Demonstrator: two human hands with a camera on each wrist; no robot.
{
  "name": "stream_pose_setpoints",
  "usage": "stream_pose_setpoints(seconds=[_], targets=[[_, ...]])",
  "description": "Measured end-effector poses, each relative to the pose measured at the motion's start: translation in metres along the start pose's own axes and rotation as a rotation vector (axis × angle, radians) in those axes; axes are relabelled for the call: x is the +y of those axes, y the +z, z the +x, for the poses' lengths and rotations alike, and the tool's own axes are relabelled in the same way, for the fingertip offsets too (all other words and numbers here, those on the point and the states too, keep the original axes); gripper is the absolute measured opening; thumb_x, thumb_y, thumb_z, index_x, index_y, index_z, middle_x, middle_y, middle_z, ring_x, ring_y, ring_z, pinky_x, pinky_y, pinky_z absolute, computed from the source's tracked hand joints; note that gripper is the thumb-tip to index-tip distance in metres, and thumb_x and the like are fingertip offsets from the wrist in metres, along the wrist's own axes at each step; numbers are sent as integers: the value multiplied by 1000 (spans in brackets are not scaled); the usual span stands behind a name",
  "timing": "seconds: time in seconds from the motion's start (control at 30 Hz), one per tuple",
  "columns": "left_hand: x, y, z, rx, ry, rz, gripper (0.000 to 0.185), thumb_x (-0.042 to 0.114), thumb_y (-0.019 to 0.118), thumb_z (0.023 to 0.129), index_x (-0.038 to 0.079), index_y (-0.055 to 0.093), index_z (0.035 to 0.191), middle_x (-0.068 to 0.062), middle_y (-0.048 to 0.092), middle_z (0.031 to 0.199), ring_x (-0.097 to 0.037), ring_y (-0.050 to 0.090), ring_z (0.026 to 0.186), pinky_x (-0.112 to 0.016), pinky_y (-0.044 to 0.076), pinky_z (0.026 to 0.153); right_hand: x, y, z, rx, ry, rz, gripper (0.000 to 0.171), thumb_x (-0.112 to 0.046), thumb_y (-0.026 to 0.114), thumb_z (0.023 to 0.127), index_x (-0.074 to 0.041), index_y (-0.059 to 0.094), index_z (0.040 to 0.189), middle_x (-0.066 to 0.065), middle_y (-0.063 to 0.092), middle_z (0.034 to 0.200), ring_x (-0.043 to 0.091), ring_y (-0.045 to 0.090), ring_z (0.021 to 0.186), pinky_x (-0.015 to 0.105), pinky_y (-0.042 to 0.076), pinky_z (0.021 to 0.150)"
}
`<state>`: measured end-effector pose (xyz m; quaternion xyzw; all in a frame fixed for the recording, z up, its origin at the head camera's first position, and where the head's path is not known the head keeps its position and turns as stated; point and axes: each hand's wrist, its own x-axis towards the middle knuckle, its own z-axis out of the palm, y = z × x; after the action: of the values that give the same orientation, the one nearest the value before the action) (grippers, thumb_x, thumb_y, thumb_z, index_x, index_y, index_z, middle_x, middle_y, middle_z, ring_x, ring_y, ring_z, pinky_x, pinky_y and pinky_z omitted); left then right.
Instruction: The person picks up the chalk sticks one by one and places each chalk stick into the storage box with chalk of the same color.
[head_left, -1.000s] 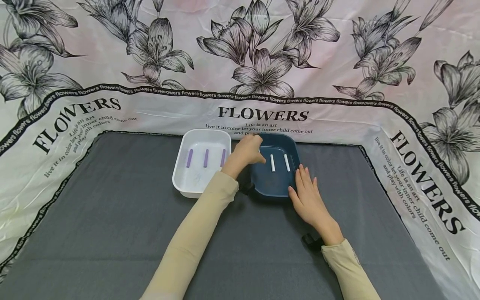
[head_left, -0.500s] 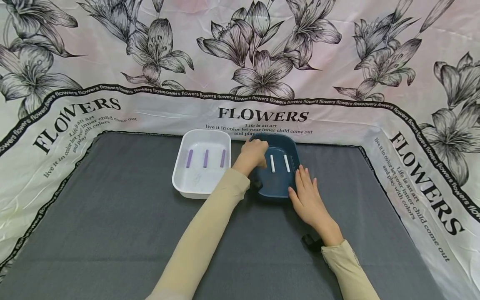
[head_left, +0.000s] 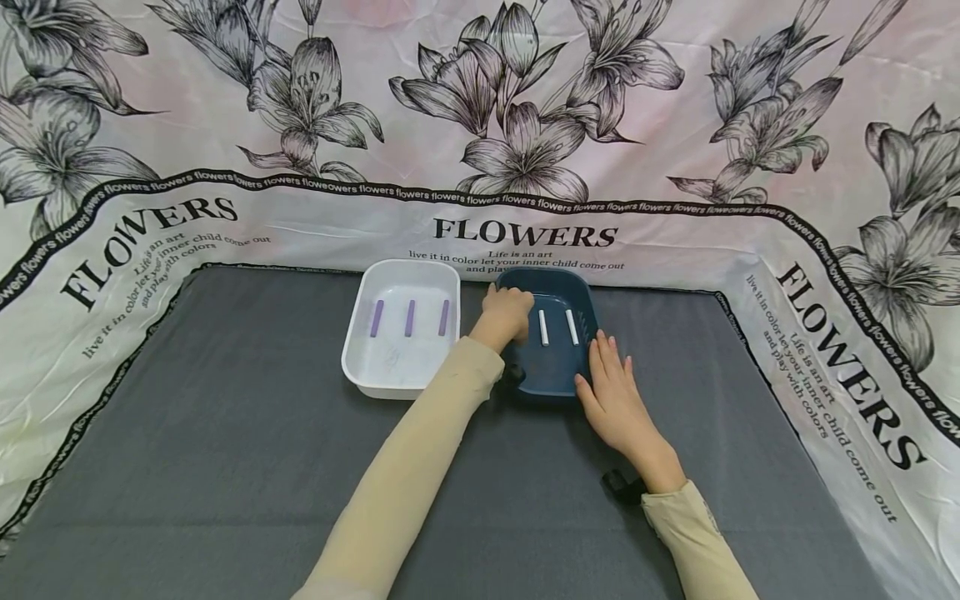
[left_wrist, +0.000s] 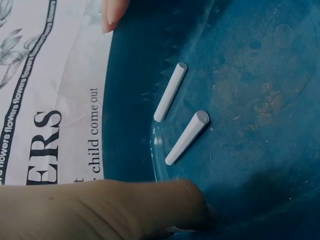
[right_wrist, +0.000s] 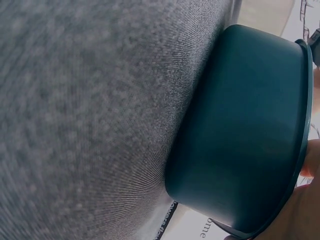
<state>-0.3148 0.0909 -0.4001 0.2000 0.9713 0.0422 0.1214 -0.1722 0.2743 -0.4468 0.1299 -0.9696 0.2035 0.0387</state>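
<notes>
At the far middle of the grey surface (head_left: 225,467), two shallow tubs stand side by side against the flower-printed cloth (head_left: 525,125): a white tub (head_left: 401,371) holding three purple sticks (head_left: 408,317), and a dark blue tub (head_left: 558,379) holding white sticks (head_left: 556,327). The left hand (head_left: 506,315) reaches into the blue tub at its left end, fingers curled down to the floor; the wrist view shows a fingertip (left_wrist: 185,205) pressed there, with what looks like the end of a third white stick just under it, though whether it is pinched cannot be told. The right hand (head_left: 611,396) lies flat, fingers straight, against the blue tub's near right rim, seemingly to steady it. Two white sticks lie loose and parallel beside the left fingers.
</notes>
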Motion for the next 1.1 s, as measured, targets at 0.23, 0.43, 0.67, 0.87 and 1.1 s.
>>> stream_pose_setpoints(seconds=[0.23,0.43,0.67,0.87,1.1], targets=[[2,4,2,-48,12,105,55,15,72,89,20,55,141,-3,54,143,-29,45,136,-48,-1,122,-1,0,0,-2,-5,1,65,-27,40,107,11,15,153,22,3,164,40,1,150,64,5,116],[2,8,1,-43,17,124,52,15,70,91,19,55,141,-2,56,141,-28,48,134,-48,-3,121,-1,1,1,-8,4,11,65,-24,43,106,11,14,153,21,1,164,36,-3,151,63,2,117],[3,10,-1,-30,22,141,43,15,63,96,21,58,138,-2,56,141,-26,47,134,-48,-5,121,0,1,-1,2,-2,3,65,-25,41,107,11,15,153,22,3,164,39,0,150,63,2,117],[5,10,-4,-27,32,151,43,15,64,96,21,59,137,-2,57,140,-26,47,134,-49,-4,121,-1,1,-3,-3,3,-1,66,-29,39,107,11,13,154,23,2,164,37,-2,151,64,3,117],[6,10,-7,-23,33,146,45,15,63,96,20,56,140,-2,56,140,-26,48,133,-50,-4,121,-3,1,-6,-8,9,3,66,-29,39,107,10,12,154,22,2,164,34,-5,151,64,4,116]])
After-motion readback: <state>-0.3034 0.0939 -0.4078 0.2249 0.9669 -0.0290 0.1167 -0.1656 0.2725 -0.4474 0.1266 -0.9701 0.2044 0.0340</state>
